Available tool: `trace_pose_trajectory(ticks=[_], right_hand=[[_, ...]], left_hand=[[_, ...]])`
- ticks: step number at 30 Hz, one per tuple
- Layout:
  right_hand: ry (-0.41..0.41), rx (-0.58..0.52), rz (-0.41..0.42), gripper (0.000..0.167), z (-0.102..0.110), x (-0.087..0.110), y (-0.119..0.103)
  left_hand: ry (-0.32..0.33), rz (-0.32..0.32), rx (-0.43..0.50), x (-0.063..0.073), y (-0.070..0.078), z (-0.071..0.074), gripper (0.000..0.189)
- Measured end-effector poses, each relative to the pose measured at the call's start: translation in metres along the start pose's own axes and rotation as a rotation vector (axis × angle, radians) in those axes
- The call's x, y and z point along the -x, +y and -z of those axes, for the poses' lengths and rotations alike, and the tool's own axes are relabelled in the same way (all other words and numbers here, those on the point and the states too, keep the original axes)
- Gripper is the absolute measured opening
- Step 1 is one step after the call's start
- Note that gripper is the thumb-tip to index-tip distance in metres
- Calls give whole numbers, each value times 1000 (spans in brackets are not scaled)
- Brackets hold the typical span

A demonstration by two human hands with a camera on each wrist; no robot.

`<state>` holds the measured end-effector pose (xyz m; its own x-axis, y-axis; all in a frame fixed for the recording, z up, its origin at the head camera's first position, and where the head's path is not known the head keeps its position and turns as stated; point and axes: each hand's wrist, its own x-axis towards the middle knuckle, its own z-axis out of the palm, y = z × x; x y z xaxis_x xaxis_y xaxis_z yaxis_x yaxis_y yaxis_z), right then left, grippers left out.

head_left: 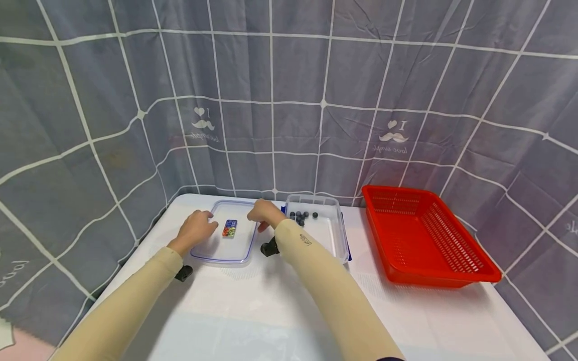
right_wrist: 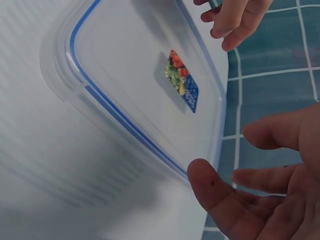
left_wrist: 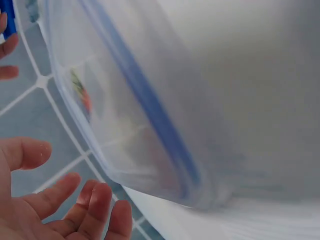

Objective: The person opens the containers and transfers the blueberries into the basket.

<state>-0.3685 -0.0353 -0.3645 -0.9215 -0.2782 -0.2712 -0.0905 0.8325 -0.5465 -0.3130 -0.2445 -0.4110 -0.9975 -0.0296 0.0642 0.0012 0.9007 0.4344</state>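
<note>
A clear rectangular lid (head_left: 241, 240) with a blue seal line lies on the white table, a fruit-and-vegetable sticker (head_left: 230, 228) at its middle. My left hand (head_left: 197, 229) is over the lid's left side, its fingers apart and loosely bent in the left wrist view. Above the lid's far right edge is my right hand (head_left: 265, 212); the right wrist view shows its thumb and fingers (right_wrist: 212, 192) spread around nothing. Whether either hand touches the lid cannot be told. Right of the lid stands a clear plastic box (head_left: 331, 235), partly behind my right forearm, with several dark blueberry-like balls (head_left: 299, 218) inside.
A red plastic basket (head_left: 384, 250) with slotted sides stands at the right of the white table (head_left: 244, 306). Grey curtains (head_left: 298, 125) with white grid lines hang behind and at both sides. Blue clips (head_left: 346, 243) show along the box's sides.
</note>
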Motion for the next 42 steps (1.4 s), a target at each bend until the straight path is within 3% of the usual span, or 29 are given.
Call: trace_pose_trajectory(ticks=[7,17,27,42], right_hand=[[2,-92,29,35,17,5,6],[-21,-223,172,37,47,26,26],[21,-365,143,46,69,32,53],[103,-508,81,43,86,37,90]], left_hand=[[16,-44,42,-1,22,0,48],[53,-130,122,4,61,-5,43],[70,-177,219,17,102,-17,41],[60,-205,404,38,135,-55,36]])
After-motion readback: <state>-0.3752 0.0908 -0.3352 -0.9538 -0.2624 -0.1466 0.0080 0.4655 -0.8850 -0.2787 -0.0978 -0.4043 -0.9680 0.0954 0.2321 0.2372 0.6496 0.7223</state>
